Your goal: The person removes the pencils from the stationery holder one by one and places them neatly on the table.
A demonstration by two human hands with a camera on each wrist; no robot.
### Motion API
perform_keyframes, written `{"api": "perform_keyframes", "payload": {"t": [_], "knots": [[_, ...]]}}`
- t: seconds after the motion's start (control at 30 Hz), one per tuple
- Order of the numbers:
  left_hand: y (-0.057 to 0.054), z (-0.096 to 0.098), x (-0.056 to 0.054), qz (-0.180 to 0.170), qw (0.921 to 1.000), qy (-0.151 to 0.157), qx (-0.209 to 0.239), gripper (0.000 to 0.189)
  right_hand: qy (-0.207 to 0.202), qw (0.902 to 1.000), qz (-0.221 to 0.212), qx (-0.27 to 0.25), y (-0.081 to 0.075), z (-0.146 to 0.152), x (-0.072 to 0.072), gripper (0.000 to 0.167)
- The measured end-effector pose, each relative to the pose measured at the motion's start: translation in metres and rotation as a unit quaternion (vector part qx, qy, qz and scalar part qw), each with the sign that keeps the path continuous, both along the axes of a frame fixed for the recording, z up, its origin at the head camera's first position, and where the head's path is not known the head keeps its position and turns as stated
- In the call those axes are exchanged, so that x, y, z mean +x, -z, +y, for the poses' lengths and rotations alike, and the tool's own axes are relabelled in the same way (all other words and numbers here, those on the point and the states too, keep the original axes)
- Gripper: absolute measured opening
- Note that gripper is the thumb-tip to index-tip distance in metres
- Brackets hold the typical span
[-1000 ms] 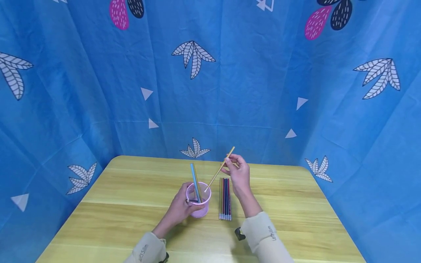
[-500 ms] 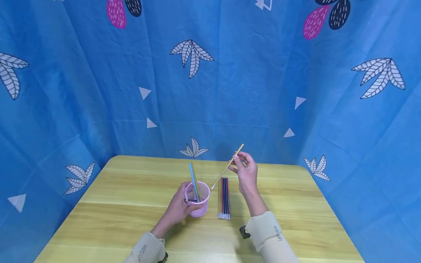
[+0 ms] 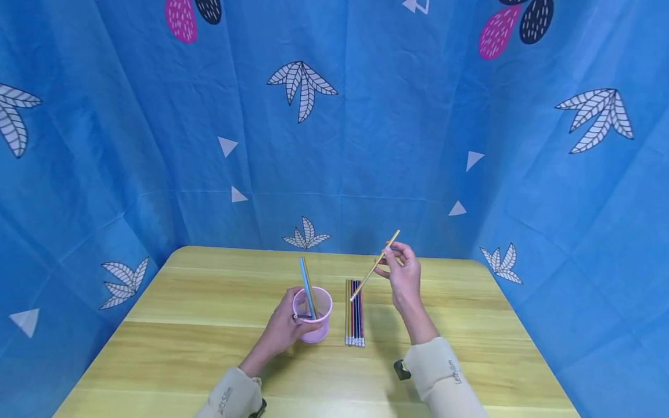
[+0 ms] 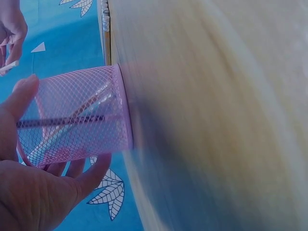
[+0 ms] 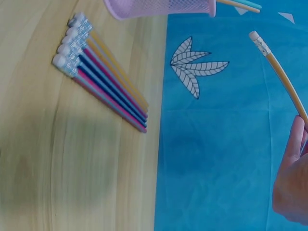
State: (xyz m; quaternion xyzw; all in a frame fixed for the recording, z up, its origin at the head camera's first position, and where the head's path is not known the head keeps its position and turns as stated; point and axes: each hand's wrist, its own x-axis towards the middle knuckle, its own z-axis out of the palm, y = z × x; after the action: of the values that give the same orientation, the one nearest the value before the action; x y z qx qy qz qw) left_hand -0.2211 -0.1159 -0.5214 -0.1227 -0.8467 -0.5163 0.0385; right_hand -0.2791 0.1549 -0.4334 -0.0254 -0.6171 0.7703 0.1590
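My left hand [image 3: 287,319] grips a pink mesh pen cup [image 3: 320,331], its fingers and thumb curled round the side. Inside the cup lean a blue pencil [image 3: 306,281] and a yellow one; a dark pencil [image 4: 62,121] shows through the mesh in the left wrist view. My right hand [image 3: 405,276] pinches a yellow pencil [image 3: 377,262] between thumb and fingers, its white eraser end slanting down to the left. That end overlaps a row of pencils [image 3: 355,313] in the head view. The row lies side by side on the table, erasers toward me, right of the cup.
The wooden table [image 3: 209,348] reaches back to a blue patterned curtain [image 3: 366,116] that hangs behind it and along both sides. A dark strap piece [image 3: 402,370] sits at the right sleeve's cuff.
My right hand has moved to the right with the yellow pencil, taking its eraser end from over the cup to over the row. My left hand stays on the cup.
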Motion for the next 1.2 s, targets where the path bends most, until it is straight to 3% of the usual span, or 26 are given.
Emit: {"api": "perform_keyframes", "payload": {"t": [0.63,0.93,1.2], "knots": [[-0.001,0.0,0.001,0.006,1.0,0.001,-0.001,0.083,-0.021,0.9937,-0.077,0.078,0.021,0.024,-0.001,0.028],[0.001,-0.001,0.0,0.032,0.9994,0.004,-0.01,0.084,-0.039,0.9884,-0.107,0.1,0.037,0.027,-0.004,0.033],[0.002,0.0,-0.001,0.009,1.0,0.002,-0.001,0.085,-0.051,0.9797,-0.139,0.135,0.054,0.026,-0.007,0.033]]}}
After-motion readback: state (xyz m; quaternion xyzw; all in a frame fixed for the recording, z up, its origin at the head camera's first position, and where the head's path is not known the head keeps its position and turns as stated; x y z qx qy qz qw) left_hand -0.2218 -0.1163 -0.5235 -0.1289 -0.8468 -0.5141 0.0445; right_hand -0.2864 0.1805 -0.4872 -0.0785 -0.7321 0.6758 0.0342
